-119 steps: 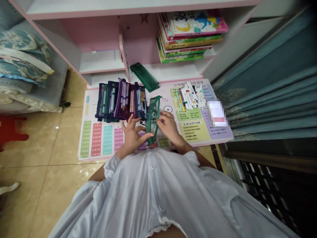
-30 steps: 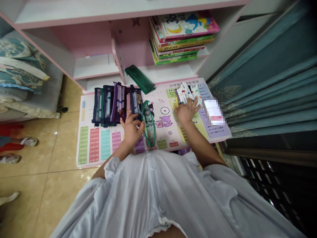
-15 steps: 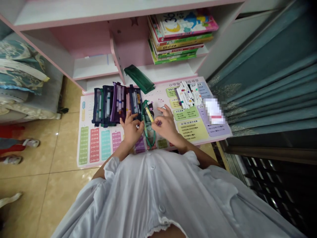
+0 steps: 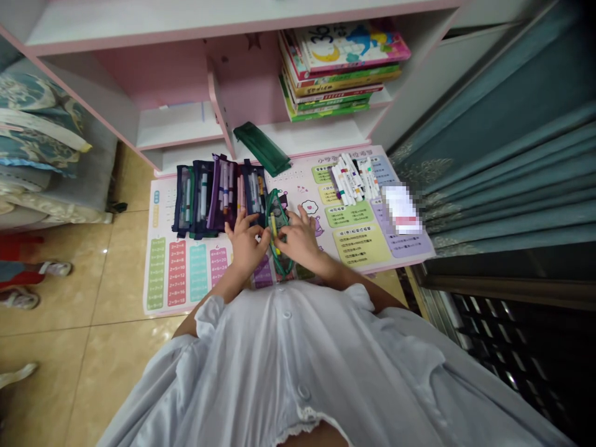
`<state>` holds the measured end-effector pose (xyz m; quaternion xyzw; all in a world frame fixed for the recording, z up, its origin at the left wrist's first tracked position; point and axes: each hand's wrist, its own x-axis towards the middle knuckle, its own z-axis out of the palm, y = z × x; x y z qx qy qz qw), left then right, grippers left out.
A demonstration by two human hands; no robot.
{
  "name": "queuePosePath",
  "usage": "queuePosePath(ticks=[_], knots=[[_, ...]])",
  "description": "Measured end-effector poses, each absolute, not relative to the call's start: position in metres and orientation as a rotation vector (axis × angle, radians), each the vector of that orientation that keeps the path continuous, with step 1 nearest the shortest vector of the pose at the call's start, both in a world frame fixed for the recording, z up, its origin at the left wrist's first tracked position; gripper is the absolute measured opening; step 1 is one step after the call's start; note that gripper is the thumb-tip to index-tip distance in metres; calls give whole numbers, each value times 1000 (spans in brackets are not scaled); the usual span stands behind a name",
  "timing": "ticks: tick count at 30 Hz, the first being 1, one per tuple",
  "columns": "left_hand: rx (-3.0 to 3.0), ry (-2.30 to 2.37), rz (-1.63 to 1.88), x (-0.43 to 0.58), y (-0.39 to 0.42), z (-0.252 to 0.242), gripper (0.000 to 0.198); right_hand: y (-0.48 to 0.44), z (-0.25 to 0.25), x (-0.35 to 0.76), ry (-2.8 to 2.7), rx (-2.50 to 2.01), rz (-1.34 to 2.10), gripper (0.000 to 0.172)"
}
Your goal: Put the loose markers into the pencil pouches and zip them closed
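Note:
A green mesh pencil pouch [image 4: 283, 264] lies gaping between my hands. My left hand [image 4: 248, 241] is at its left edge, thumb and forefinger pinched on the rim. The fingers of my right hand [image 4: 302, 237] are closed on a yellow marker [image 4: 274, 225], which lies lengthwise within the pouch opening. Part of the marker is covered by my right fingers. Left of my hands, several filled mesh pouches lie side by side, among them a purple pouch [image 4: 216, 214] and a navy pouch [image 4: 251, 171]. A pile of white markers [image 4: 348, 180] rests to the right.
Another green pouch [image 4: 263, 149] lies flat at the back, against the shelf. A printed desk mat [image 4: 358, 245] covers the tabletop. On its right is a blurred white item [image 4: 401, 208]. Books [image 4: 333, 93] are stacked in the shelf, and a curtain [image 4: 488, 161] hangs at the right.
My right hand has moved the yellow marker down and left, from above the green pouch into its opening. My left hand has stayed at the pouch's edge.

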<state>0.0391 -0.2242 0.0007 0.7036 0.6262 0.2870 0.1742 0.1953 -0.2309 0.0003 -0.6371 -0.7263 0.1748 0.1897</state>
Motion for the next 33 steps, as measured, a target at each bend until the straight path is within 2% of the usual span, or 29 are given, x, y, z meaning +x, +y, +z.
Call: queuePosePath(ticks=[5,12,18,22,26,33], knots=[[1987,1787,777,38,-223,-1,24,-211,-3,230,-1795,-1741,220,17],[1986,1771,811,36,-223,-5,26,-170,-15,320,-1474,-2218,-81,21],[1993,1763,809,37,-222,-5,26,-160,-31,346,-1452,-2410,-90,28],[1991,1778,799,37,-222,-3,25,-156,-37,348,-1468,-2445,-78,27],[1992,1780,792,37,-222,-4,25,-154,-38,347,-1489,-2460,-88,25],[1984,1772,793,36,-222,-4,26,-154,-34,339,-1563,-2512,9,33]])
